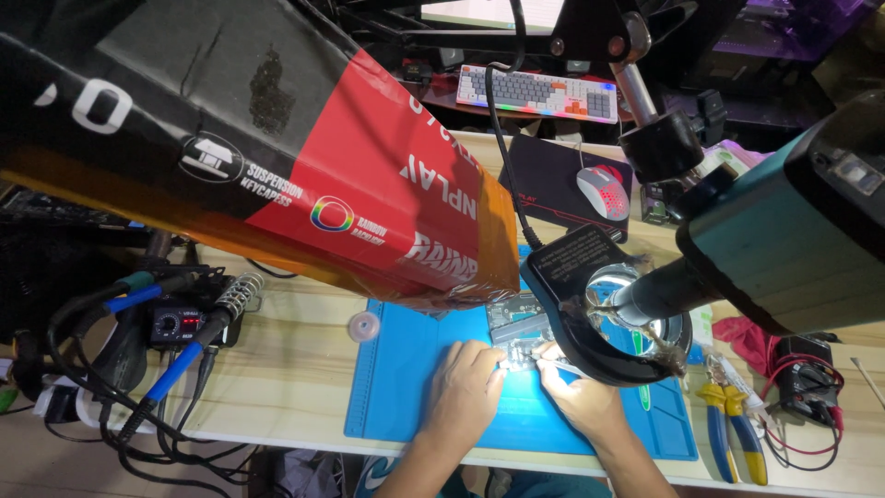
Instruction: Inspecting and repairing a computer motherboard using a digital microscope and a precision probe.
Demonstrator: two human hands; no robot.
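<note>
Working on the blue work mat (406, 387), both hands converge on a small circuit board (518, 346) that lies near the mat's middle, directly under the ring-lit magnifier (599, 309).

Hand states:
- The left hand (466, 383) rests palm down on the mat, its fingertips touching the board's near-left edge. The fingers are curled together; whether they pinch the board or only steady it cannot be told.
- The right hand (583, 398) lies just right of the board, fingers closed around a thin metal tool, apparently tweezers (559, 367), whose tip points left toward the board.

Key relation: the board lies ahead of both hands, between their fingertips and slightly toward the far side of the mat. Its long axis appears to run roughly away from the person, though glare from the magnifier lamp blurs its outline. Both hands are about equally near; the left touches the board, the right reaches it through the tool.

Surroundings, relative to the mat:
- Left of the mat: a soldering station (175, 323) with blue-handled irons and tangled cables, and a small white tape roll (364, 326) just beside the mat's left edge.
- Right of the mat: yellow-handled pliers (724, 406).
- Beyond the mat: a red and white mouse (601, 191) on a dark pad, and a keyboard (537, 92) farther back.
- Above the mat's left portion: a large red and black box (277, 166) that blocks much of the view.
</note>
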